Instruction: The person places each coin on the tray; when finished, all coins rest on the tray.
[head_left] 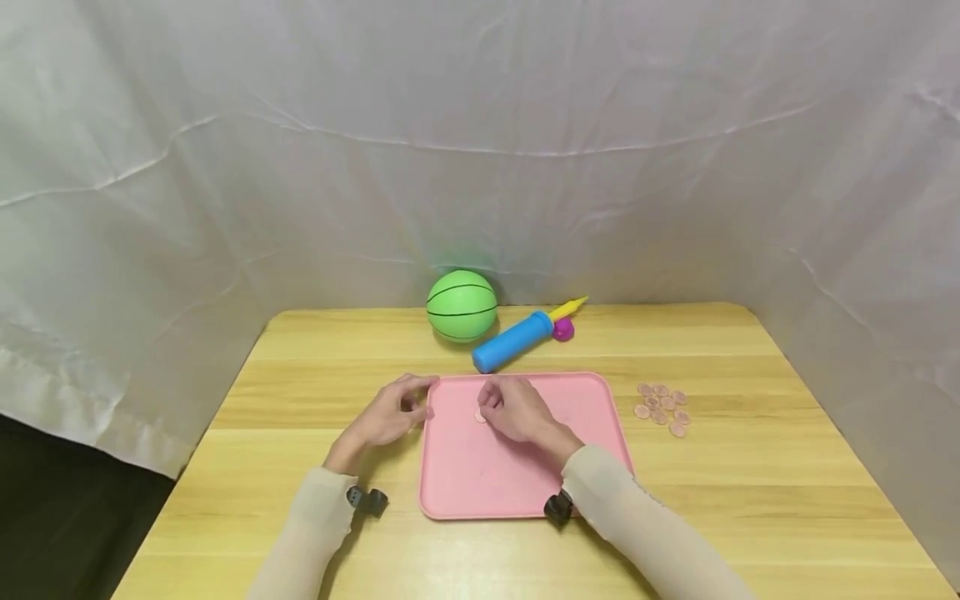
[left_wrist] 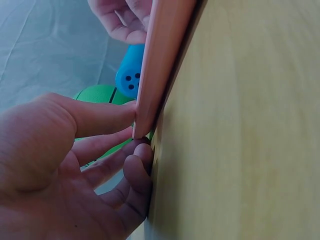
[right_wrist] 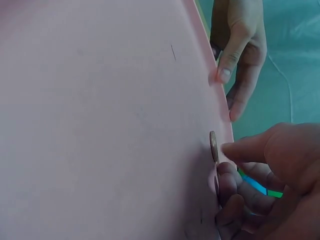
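Observation:
A small copper-coloured coin (head_left: 480, 415) shows at the tips of my right hand (head_left: 517, 410), over the left part of a pink tray (head_left: 495, 492). In the right wrist view the coin (right_wrist: 213, 146) appears nearly edge-on, close over the tray's surface; the curled index finger and thumb (right_wrist: 235, 149) meet its edge. My left hand (head_left: 388, 412) holds the tray's left rim. From the left wrist, the thumb (left_wrist: 112, 116) lies against the rim (left_wrist: 142, 122), while the other fingers curl around below it, partly hidden.
Several similar coins (head_left: 660, 404) lie grouped on the wooden table (head_left: 750, 500), right of the tray. Behind the tray are a green ball (head_left: 462, 307), a blue hand pump (head_left: 513, 342) with a yellow nozzle (head_left: 568, 308), and a small purple object (head_left: 563, 330). Pale curtains (head_left: 480, 208) surround the table.

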